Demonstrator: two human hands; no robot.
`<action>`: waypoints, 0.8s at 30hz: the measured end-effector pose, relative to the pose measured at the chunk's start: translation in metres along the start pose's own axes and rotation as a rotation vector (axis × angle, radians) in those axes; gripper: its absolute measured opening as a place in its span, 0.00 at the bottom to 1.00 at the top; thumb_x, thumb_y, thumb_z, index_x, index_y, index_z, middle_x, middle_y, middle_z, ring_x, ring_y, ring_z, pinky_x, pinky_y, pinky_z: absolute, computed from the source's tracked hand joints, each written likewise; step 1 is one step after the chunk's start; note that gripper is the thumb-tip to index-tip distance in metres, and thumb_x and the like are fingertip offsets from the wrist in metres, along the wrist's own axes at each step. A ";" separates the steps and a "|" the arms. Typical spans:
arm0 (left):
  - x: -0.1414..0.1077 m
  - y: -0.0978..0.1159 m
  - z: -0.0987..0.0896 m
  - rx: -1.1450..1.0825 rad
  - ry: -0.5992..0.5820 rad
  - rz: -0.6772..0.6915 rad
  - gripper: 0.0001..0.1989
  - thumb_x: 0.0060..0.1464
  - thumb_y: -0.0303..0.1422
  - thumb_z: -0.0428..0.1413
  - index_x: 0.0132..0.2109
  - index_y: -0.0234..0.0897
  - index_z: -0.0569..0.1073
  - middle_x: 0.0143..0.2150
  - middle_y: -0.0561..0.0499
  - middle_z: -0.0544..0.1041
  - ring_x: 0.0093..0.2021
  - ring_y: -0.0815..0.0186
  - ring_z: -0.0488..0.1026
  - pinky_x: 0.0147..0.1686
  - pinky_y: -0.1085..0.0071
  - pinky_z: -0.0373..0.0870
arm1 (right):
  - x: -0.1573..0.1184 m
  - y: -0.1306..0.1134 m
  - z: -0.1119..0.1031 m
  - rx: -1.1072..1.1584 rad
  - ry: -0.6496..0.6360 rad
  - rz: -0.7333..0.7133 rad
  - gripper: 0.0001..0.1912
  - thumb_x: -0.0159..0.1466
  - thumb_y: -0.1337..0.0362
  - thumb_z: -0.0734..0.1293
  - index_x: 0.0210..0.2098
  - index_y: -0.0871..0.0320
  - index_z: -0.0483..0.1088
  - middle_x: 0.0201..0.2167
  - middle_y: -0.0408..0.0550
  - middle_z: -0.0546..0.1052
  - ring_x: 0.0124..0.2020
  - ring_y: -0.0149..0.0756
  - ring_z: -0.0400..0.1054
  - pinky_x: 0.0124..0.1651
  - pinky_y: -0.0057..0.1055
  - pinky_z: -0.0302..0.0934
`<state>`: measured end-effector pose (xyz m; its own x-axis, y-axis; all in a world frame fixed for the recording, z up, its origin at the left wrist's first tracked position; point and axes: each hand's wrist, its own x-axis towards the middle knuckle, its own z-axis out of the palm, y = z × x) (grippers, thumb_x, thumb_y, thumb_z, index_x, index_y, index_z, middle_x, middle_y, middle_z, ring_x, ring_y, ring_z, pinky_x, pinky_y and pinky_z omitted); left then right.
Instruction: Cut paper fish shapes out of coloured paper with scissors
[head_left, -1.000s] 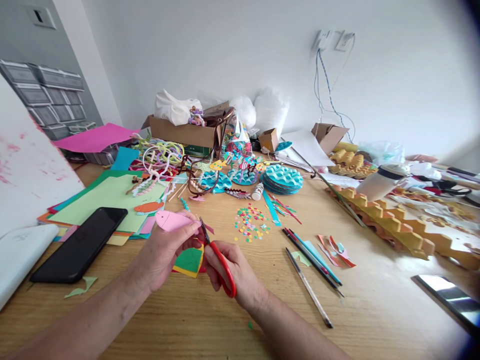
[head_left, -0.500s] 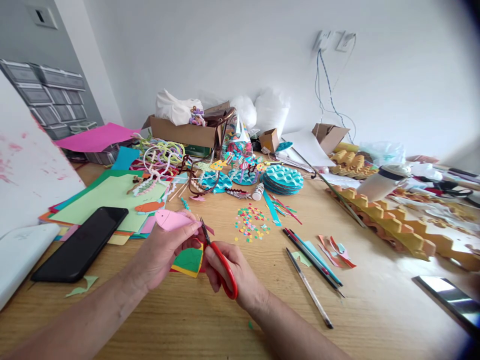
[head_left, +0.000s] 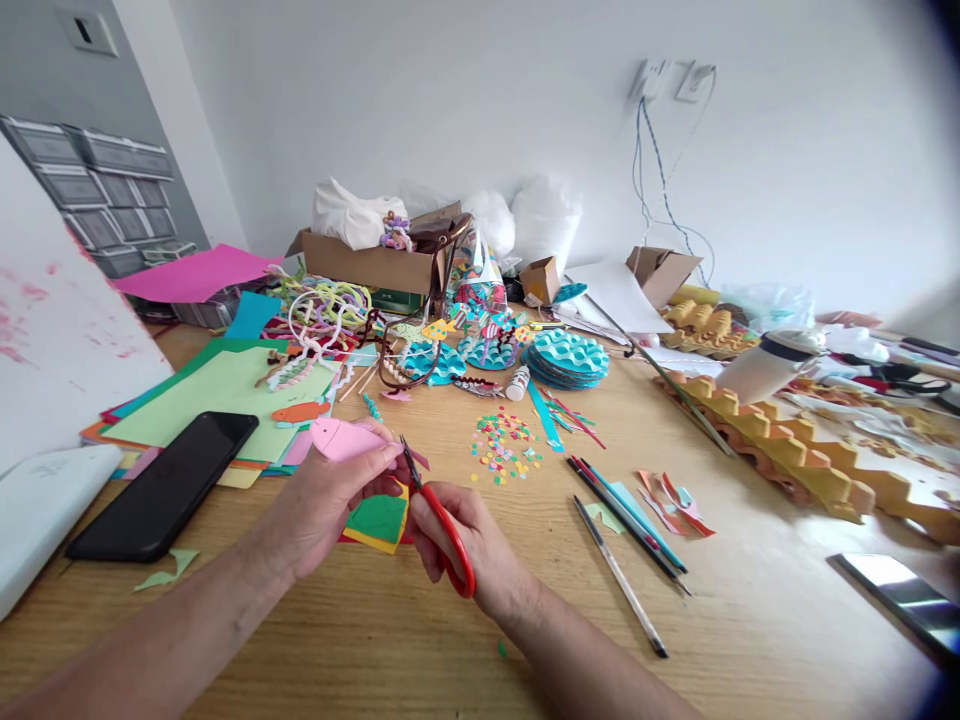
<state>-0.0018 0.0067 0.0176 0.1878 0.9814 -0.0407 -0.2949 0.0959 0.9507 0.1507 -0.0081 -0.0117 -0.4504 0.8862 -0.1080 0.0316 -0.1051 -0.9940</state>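
Note:
My left hand (head_left: 334,500) pinches a pink paper fish (head_left: 341,439) with a drawn eye and gill line. Its tail end is partly hidden behind my fingers. Red-handled scissors (head_left: 450,545) are gripped in my right hand (head_left: 469,540), their dark blades pointing up and away, close to my left fingertips at the fish's tail end. Whether the blades touch the paper I cannot tell. Beneath my hands lie green and yellow paper pieces (head_left: 377,522) on the table. An orange paper fish (head_left: 300,413) rests on the paper stack just beyond my left hand.
A black phone (head_left: 161,490) and stacked coloured paper (head_left: 225,390) lie left. Confetti dots (head_left: 504,445) are scattered ahead, with wavy blue discs (head_left: 566,358) behind. Pencils (head_left: 630,520), a pen (head_left: 621,577) and paper scraps (head_left: 675,503) lie right, near egg cartons (head_left: 780,440) and another phone (head_left: 900,600).
Almost nothing differs. The surroundings sit slightly shifted in view, while my hands, the pink fish and the scissors keep nearly the same positions.

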 end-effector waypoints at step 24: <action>0.000 0.002 0.007 -0.006 0.064 -0.013 0.06 0.46 0.32 0.62 0.28 0.35 0.73 0.27 0.50 0.79 0.29 0.67 0.73 0.29 0.74 0.70 | 0.001 0.001 0.001 -0.014 0.014 -0.004 0.26 0.58 0.40 0.60 0.21 0.58 0.59 0.11 0.36 0.60 0.12 0.22 0.52 0.16 0.21 0.46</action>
<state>0.0043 0.0054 0.0220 0.1314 0.9887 -0.0724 -0.2986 0.1092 0.9481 0.1498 -0.0081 -0.0132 -0.4382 0.8928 -0.1043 0.0428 -0.0952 -0.9945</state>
